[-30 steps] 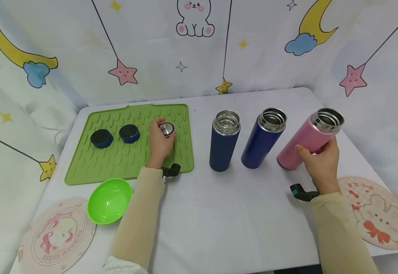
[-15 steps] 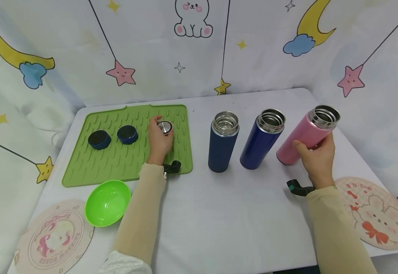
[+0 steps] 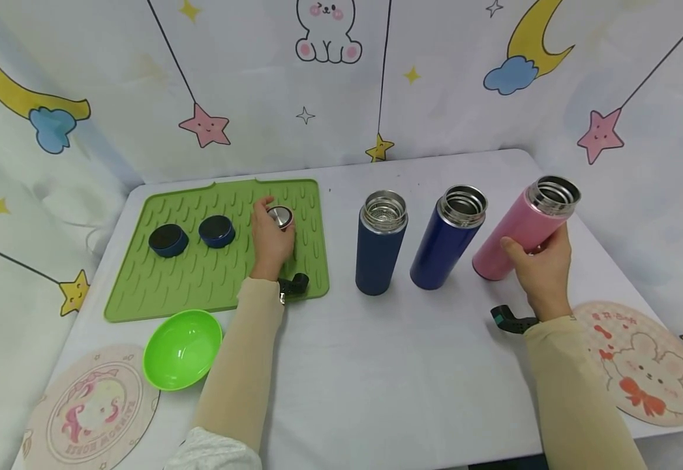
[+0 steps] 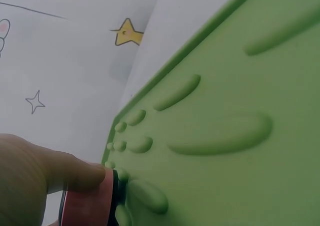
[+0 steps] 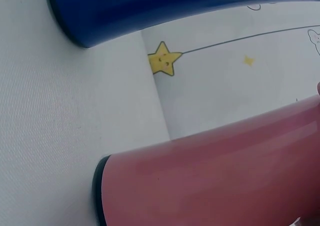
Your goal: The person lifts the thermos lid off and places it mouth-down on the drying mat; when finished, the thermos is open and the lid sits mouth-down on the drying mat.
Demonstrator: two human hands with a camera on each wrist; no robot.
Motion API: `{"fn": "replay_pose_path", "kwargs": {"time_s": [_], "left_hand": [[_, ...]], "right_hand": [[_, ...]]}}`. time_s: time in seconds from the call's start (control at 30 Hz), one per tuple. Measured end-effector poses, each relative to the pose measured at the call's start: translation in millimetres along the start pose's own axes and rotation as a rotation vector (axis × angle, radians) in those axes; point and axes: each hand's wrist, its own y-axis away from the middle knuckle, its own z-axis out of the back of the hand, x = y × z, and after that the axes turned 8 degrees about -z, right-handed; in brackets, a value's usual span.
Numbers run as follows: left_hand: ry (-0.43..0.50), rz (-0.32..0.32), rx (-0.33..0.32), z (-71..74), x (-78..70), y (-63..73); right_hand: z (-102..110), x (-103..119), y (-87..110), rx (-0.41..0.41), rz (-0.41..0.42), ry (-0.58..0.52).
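Observation:
My left hand (image 3: 273, 241) holds a small pink bottle lid (image 3: 280, 217), its silver face turned up, over the right part of the green drying mat (image 3: 312, 267). In the left wrist view a fingertip presses the side of the pink lid (image 4: 90, 203), whose dark rim is right at the mat's ridges. My right hand (image 3: 543, 274) grips the pink thermos (image 3: 529, 225) around its side. That thermos has no lid on, and its steel mouth faces up. In the right wrist view its dark base (image 5: 100, 191) is at the white tabletop.
Two lidless thermoses, a dark navy one (image 3: 376, 258) and a blue one (image 3: 443, 251), stand left of the pink one. Two dark blue lids (image 3: 167, 241) lie on the mat. A green bowl (image 3: 182, 352) and round placemats (image 3: 640, 365) are nearer the front.
The pink thermos has shifted slightly back and left with my right hand. My left hand keeps hold of the pink lid in nearly the same place, while the whole view drifts a little.

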Motion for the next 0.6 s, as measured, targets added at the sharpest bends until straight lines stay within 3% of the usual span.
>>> {"fn": "replay_pose_path", "kwargs": {"time_s": [0.43,0.6], "left_hand": [[0.025,0.008,-0.016,2.6,-2.8,4.2],[0.052,-0.065,-0.059,3.5,-14.5,13.6]], "right_hand": [[0.1,3.6,4.7,0.007,-0.071,0.08],[5.8,13.1,18.8,-0.053,-0.105,0.114]]}}
